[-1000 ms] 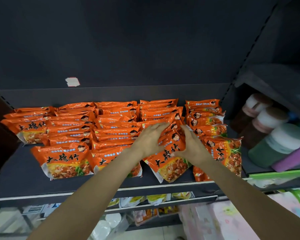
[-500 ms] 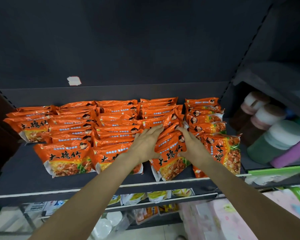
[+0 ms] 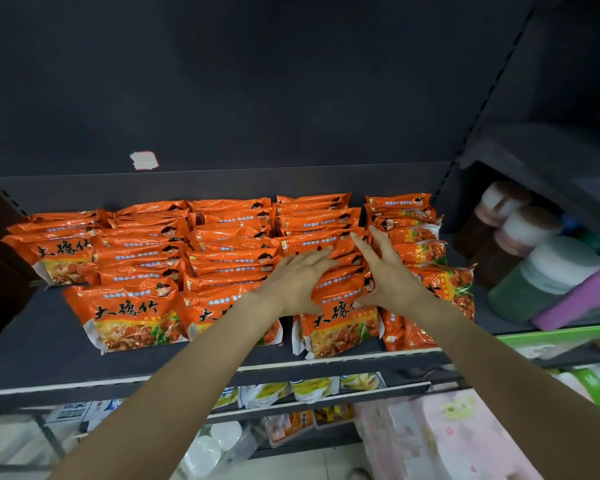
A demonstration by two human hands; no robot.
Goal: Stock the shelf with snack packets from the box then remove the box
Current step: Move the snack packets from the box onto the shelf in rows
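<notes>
Starting at the far left, we see a dark grey metal shelf whose board carries rows of shiny orange plastic snack packets, each printed with black characters and a photo of food. The leftmost row sits further back on the board, and just beside it the next row ends in a front packet lying face up, closer to the shelf's front edge. Above these, a small pale torn sticker clings to the dark back panel. Moving towards the middle, our left hand lies flat with straight fingers on top of the overlapping packets of the third and fourth rows, pressing them and gripping nothing. Right next to it, our right hand spreads its fingers over the fourth row, fingertips touching the packets, thumb near the front packet; it too is released, clasping nothing. Further right stands the last row of orange packets, leaning against each other, close to the shelf's upright. Past that upright, on the neighbouring shelf, lie rolled soft items in brown, white, green and purple, which we cannot identify. Below the board, yellow-and-white packets hang along a lower shelf. The box is nowhere in our view.
</notes>
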